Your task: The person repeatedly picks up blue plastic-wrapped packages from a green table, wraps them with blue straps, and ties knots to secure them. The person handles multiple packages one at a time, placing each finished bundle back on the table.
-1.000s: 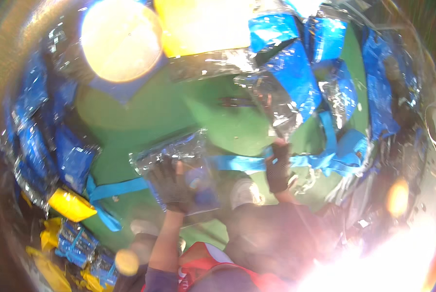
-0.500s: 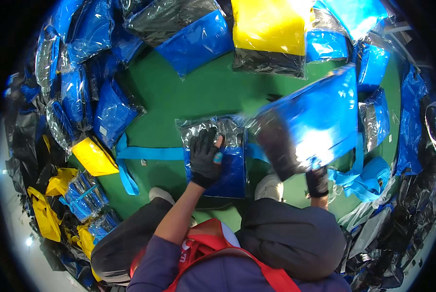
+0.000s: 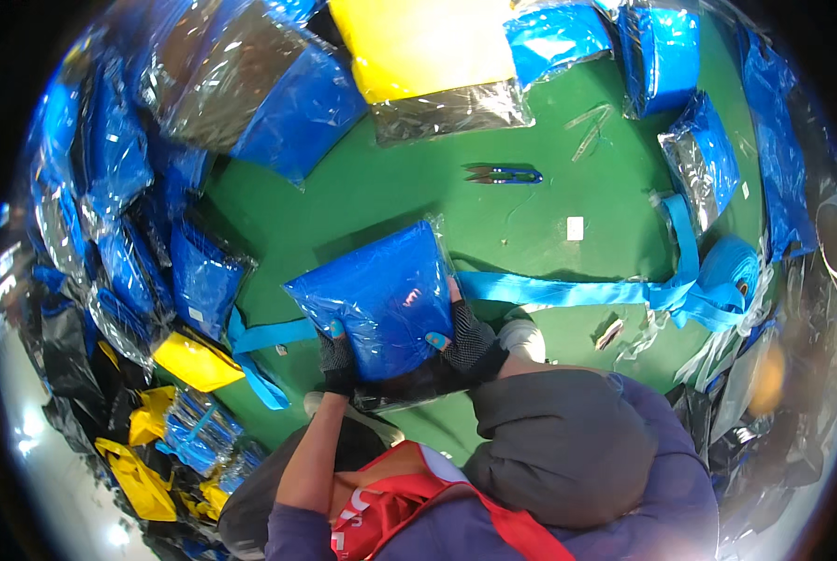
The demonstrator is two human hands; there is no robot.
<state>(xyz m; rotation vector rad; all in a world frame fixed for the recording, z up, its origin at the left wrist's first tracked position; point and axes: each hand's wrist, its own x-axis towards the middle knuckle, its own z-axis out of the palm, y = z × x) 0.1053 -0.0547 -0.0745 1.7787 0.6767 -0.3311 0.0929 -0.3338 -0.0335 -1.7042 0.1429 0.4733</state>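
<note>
**Ana:** Blue bagged bundle point(image 3: 381, 304) sits low in the middle of the green mat point(image 3: 381, 192), tilted, held at its near edge by both hands.

**Ben:** How do the fingers stand?

**Ana:** The left hand point(image 3: 336, 355), in a dark fingerless glove, pinches the lower left corner, thumb on top and the rest curled under. The right hand point(image 3: 467, 338), gloved the same way, is clamped on the lower right edge with the thumb pressed flat on the plastic.

**Ben:** What lies around it, starting from the left?

**Ana:** Far left, a heap of blue packets in clear wrap point(image 3: 110, 215), with a yellow packet point(image 3: 194, 360) just below and more yellow ones point(image 3: 138, 467) near the rim. A light blue strap point(image 3: 269, 335) runs out from under the bundle's left side. Up left lies a big blue packet in glossy film point(image 3: 288, 103); top centre, a yellow packet point(image 3: 418, 42) in clear wrap.

**Ben:** And to the right?

**Ana:** Small blue-handled snips point(image 3: 503, 174) lie on bare mat above the bundle, well apart from it. A white tag point(image 3: 575, 227) lies further right. A second light blue band point(image 3: 568, 292) stretches from the right hand toward a blue heap point(image 3: 727, 271). More wrapped blue packets point(image 3: 708, 159) line the right rim.

**Ben:** Anything in the way?

**Ana:** The person's grey-clad knee point(image 3: 549, 439) sits just below the right hand; the mat right around the bundle is open.
</note>
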